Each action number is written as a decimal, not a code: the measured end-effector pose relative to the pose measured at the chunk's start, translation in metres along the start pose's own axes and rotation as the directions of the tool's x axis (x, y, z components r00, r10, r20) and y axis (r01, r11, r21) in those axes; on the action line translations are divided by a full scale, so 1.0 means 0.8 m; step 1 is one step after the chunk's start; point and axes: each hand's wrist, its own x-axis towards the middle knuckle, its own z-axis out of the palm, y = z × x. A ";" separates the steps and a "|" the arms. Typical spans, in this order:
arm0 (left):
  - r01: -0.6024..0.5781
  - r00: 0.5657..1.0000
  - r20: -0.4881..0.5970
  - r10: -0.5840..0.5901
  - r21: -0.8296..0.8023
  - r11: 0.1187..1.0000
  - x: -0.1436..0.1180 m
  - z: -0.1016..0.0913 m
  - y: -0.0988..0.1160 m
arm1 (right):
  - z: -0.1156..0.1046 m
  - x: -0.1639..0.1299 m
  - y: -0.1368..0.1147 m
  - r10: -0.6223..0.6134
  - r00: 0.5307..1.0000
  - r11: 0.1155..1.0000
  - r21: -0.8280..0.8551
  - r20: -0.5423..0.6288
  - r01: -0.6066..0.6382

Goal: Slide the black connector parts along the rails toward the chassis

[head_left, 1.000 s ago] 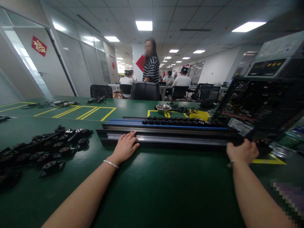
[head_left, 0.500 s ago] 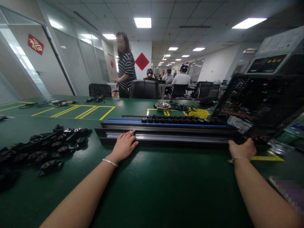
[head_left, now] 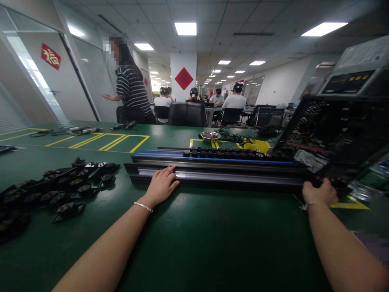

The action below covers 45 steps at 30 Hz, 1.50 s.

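Black rail (head_left: 231, 178), long axis left-to-right

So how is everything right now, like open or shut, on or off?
Left hand: open, resting on the long black metal rails
Right hand: curled at their right end, grip unclear
Long black metal rails: lying side by side
Small black pieces at left: loosely scattered
Small black pieces behind the rails: lined up
Big black boxy case: open, insides showing
Round silver metal bowl: upright, something inside
Rectangular white ceiling lights: on
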 end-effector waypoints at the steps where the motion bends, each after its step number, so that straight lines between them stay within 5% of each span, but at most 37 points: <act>1: 0.002 1.000 0.001 -0.002 0.005 1.000 0.000 0.000 0.000 | -0.001 0.001 0.000 0.028 0.999 1.000 0.009 0.020 -0.028; 11: -0.004 1.000 -0.014 0.004 0.017 1.000 0.000 0.002 0.000 | -0.017 -0.001 -0.010 0.213 0.970 0.966 0.125 0.115 -0.227; 45: -0.019 0.999 -0.049 0.022 0.046 0.999 0.000 0.006 -0.001 | -0.021 -0.007 -0.008 0.119 0.993 0.965 0.233 0.023 -0.121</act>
